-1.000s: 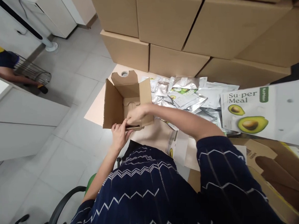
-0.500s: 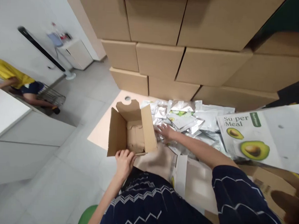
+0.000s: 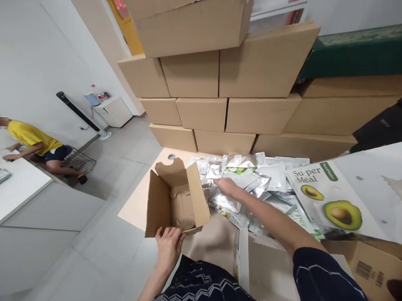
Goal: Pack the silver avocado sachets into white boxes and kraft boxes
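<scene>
My left hand [image 3: 169,245] has its fingers hooked over the near edge of a small open cardboard box [image 3: 157,206]. The box is brown inside, its flaps stand up, and no contents show in it. To its right, my right hand [image 3: 227,187] reaches into a heap of silver pouches [image 3: 228,202]. Its fingers are drawn together at the lower edge of a small silver pouch [image 3: 215,168], and the fingertips are partly hidden. Some pouches carry green printed labels.
Closed cardboard boxes [image 3: 201,113] are stacked in rows behind the pouches. At right lies a white carton printed with avocados [image 3: 340,193]; an open white box [image 3: 272,266] sits near my body. A person in a yellow shirt [image 3: 33,135] is at a white counter [image 3: 27,186] on the left.
My right hand's spread fingers have closed together at a pouch. My left hand keeps hold of the box. The view has tilted up, showing more of the stacked boxes.
</scene>
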Demonstrator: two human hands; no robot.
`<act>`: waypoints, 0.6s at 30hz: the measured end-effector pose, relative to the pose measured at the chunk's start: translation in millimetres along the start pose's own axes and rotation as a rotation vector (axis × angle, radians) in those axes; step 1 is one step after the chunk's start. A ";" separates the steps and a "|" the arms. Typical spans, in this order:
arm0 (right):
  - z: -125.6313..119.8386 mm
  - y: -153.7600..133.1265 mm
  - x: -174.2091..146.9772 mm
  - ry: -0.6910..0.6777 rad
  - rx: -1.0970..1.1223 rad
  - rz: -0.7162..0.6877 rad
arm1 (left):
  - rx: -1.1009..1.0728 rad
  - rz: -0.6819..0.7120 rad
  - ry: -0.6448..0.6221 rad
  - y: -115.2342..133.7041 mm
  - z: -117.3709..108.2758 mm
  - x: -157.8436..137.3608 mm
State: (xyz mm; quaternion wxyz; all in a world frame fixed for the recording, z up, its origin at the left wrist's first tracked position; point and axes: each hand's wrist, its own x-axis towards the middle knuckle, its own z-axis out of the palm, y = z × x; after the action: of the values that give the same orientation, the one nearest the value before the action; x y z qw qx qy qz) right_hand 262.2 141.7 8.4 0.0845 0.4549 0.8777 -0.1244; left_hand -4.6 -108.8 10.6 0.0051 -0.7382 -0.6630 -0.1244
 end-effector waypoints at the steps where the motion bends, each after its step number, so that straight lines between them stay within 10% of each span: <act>1: -17.6 5.2 -1.1 0.039 0.046 0.063 | 0.001 0.002 0.007 0.8 0.6 1.0; 9: -123.0 19.9 -44.9 0.539 0.662 0.260 | 0.006 0.034 -0.006 25.3 -7.4 5.0; 14: -140.5 -19.7 -58.3 0.336 1.153 -0.015 | -0.016 0.022 -0.036 29.0 -3.3 5.5; 18: -145.0 -67.8 -56.3 0.164 0.971 -0.167 | -0.033 0.024 -0.026 29.1 -2.4 3.9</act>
State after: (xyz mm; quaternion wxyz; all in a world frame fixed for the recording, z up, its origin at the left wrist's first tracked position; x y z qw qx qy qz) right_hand 233.7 103.2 171.2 -0.2165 0.3782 0.7557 -0.4888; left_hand 23.9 -108.9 18.3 -0.0142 -0.7478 -0.6518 -0.1258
